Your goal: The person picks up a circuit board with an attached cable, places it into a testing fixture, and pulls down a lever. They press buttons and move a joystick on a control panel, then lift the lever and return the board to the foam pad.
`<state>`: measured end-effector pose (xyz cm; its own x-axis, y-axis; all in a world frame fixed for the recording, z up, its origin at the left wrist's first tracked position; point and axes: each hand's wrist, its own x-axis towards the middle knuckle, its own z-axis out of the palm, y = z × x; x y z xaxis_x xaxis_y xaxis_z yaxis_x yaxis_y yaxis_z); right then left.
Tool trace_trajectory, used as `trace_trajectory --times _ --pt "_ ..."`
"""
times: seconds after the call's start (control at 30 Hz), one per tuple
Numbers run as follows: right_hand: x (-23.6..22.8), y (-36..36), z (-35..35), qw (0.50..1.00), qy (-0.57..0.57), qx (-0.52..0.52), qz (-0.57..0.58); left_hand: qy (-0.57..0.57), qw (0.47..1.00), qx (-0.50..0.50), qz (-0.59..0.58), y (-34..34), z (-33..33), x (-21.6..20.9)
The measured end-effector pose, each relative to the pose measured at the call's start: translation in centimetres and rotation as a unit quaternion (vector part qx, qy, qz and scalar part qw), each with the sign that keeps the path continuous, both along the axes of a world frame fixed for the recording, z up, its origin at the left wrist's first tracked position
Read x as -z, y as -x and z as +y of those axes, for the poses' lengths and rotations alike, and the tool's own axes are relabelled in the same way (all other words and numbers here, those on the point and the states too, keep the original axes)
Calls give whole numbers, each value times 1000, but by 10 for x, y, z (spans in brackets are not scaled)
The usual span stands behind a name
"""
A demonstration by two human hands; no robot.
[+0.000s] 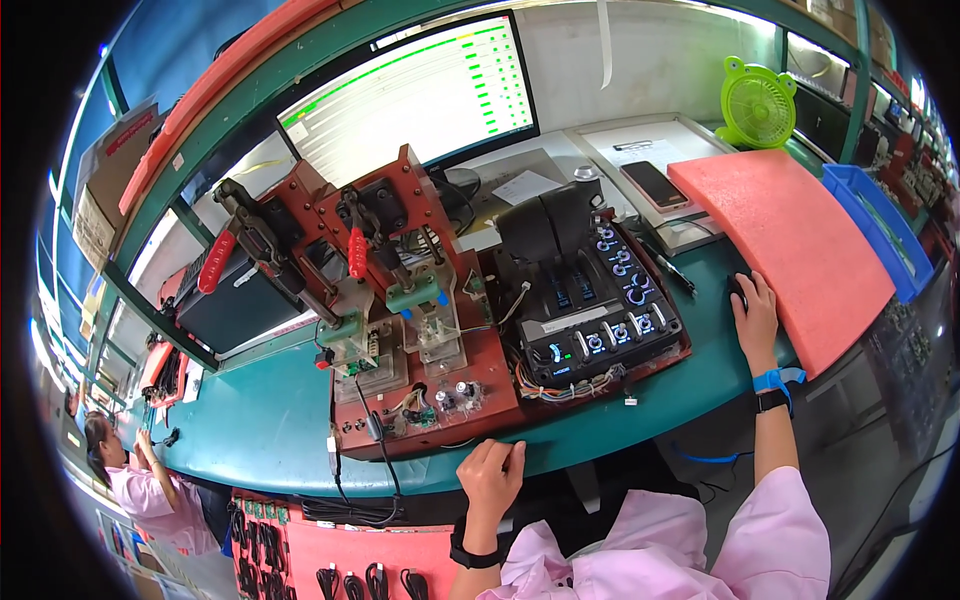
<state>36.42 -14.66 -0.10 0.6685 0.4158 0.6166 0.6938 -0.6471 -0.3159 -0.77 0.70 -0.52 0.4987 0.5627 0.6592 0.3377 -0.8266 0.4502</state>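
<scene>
My right hand (757,320) rests over a black computer mouse (738,291) on the green bench, with its fingers curved round it. At the bench's front edge, my left hand (490,478) is loosely curled, and I see nothing in it. Just beyond that hand stands a red test fixture (470,375) with two toggle clamps that have red handles (357,252). To its right sits a black throttle control unit (585,300) with levers, several knobs and lit switches. Loose coloured wires (575,390) run along its front. Behind them a monitor (420,95) shows a table with green marks.
A pink foam sheet (790,250) lies right of the mouse, beside a blue tray (880,230). A phone (655,185), a pen (677,275) and a green fan (758,105) are farther back. Bundled black cables (375,580) lie below the bench edge. A co-worker (160,500) sits at far left.
</scene>
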Motion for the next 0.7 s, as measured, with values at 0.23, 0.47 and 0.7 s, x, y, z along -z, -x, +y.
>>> trace_trajectory --times 0.23,0.47,0.7 --pt "4 -3 -1 999 -13 -19 -28 0 1000 -1 8 0 0 0" --pt "5 -5 -1 999 -10 -17 -27 2 1000 -1 8 -1 -1 0" --pt "2 -2 0 1000 -7 -10 -12 2 1000 0 3 -1 0 0"
